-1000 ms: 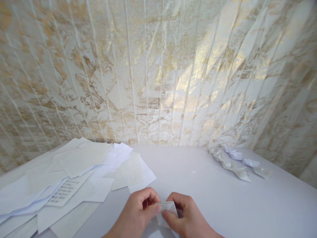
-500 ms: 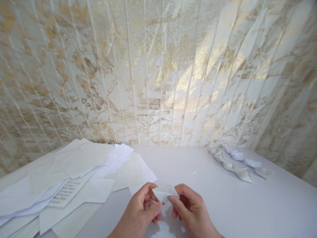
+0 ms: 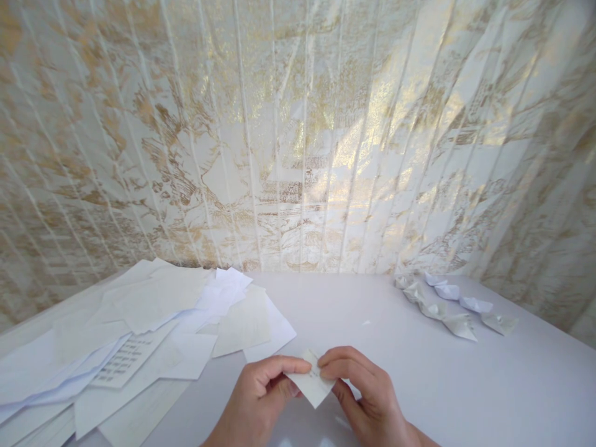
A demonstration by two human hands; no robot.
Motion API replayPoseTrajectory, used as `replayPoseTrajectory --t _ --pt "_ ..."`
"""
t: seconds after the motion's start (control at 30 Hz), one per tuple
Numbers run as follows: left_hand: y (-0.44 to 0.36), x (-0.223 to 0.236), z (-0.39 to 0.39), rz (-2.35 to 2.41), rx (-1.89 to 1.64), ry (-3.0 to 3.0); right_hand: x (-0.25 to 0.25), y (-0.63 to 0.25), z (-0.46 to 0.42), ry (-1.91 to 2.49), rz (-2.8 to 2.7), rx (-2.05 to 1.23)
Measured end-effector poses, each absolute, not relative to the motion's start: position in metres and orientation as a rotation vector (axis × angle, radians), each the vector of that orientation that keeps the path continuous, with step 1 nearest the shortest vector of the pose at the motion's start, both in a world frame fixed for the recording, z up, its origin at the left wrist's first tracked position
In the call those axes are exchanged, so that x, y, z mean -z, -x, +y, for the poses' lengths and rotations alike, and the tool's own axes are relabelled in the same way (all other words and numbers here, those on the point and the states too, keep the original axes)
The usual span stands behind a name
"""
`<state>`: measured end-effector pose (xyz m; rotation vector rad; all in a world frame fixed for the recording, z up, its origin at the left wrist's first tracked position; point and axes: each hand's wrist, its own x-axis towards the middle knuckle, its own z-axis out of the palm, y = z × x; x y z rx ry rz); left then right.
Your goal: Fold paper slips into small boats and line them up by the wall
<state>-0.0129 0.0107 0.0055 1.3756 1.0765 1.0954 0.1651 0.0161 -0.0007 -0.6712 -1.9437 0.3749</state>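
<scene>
Folded paper boats (image 3: 475, 305) sit in two slanting rows at the right of the frame, shaped and set down on the white tabletop (image 3: 465, 397). The folded paper (image 3: 316, 393) in hand is partway formed, in the inspector's judgement: it is a small, creased, diamond-like piece with dark marks near its upper part and no boat shape visible. Loose paper sheets (image 3: 162, 298), one bearing printed lines, overlap at the left of the frame, lying flat and unfolded. The folded paper lies between the hands at lower centre, one corner pointing toward the bottom edge. The left hand (image 3: 254, 397) is closed in a pinch on its left side, index finger above and thumb beneath. The right hand (image 3: 372, 397) pinches the opposite side, fingertips on top, thumb at the underside; its hidden contact cannot be verified.
</scene>
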Motion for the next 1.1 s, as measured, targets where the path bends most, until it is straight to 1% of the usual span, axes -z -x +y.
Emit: replayPoseTrajectory --t 0.2,0.33,0.43,0.63,0.7,1.1 --pt "0.012 -0.005 0.011 1.014 -1.209 -1.318 0.002 -0.166 0.017 0.714 -1.850 -0.437" --pt "0.012 -0.005 0.010 1.049 -1.244 -1.242 0.004 -0.165 0.018 0.753 -1.741 -0.577" --pt "0.012 -0.004 0.011 1.056 -1.220 -1.263 0.006 -0.160 0.018 0.808 -1.599 -0.765" --pt "0.010 -0.005 0.011 1.054 -1.175 -1.184 0.003 -0.148 0.017 0.887 -1.226 -1.282" --pt "0.009 -0.006 0.011 1.064 -1.140 -1.131 0.001 -0.145 0.016 0.892 -1.162 -1.377" --pt "0.008 -0.004 0.012 1.124 -1.108 -1.137 0.000 -0.143 0.013 0.999 -1.053 -1.437"
